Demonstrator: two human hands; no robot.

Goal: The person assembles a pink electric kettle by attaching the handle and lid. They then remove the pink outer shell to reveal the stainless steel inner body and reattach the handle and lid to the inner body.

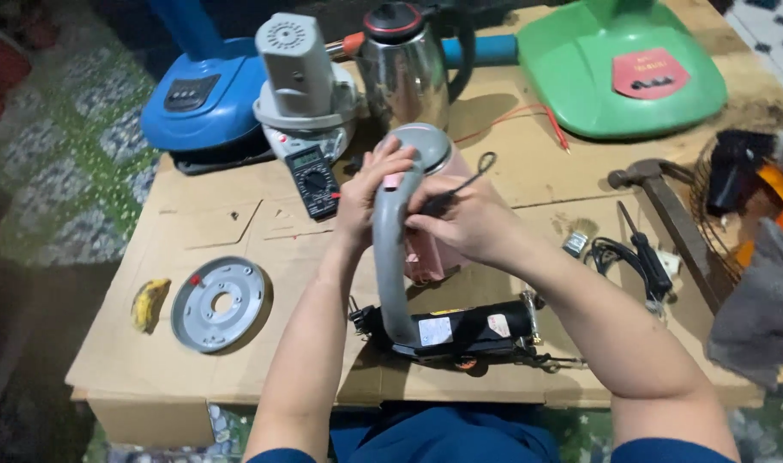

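The pink kettle (426, 249) is mid-disassembly, by the look of it: its round grey base plate (217, 303) is already off and lies flat on the cardboard-covered worktop (237, 223), well to the left, near a banana (149, 303). The body itself still looks whole, lid (421, 141) shut and grey handle (390, 266) attached, so most of the work seems left. The handle area is what's being worked on now.

Left hand (370, 193) has its grip wrapped round the top of the handle, fingers closed on it, steadying the kettle. Right hand (468, 219) has its grip pinched on a thin black tool (460, 184), prob. a small screwdriver or probe, tip aimed at the handle top; exact contact point is hidden by the fingers.

Kettle sits at worktop centre, tipped toward the person, handle facing the camera. Pink body w/ grey lid and long curved grey handle; lower body mostly hidden behind hands. Just in front lies a black motor-like part (460, 330). A multimeter (314, 180) lies just behind-left, a steel kettle (404, 64) farther back, a hammer (657, 193) and black screwdriver (644, 249) to the right.
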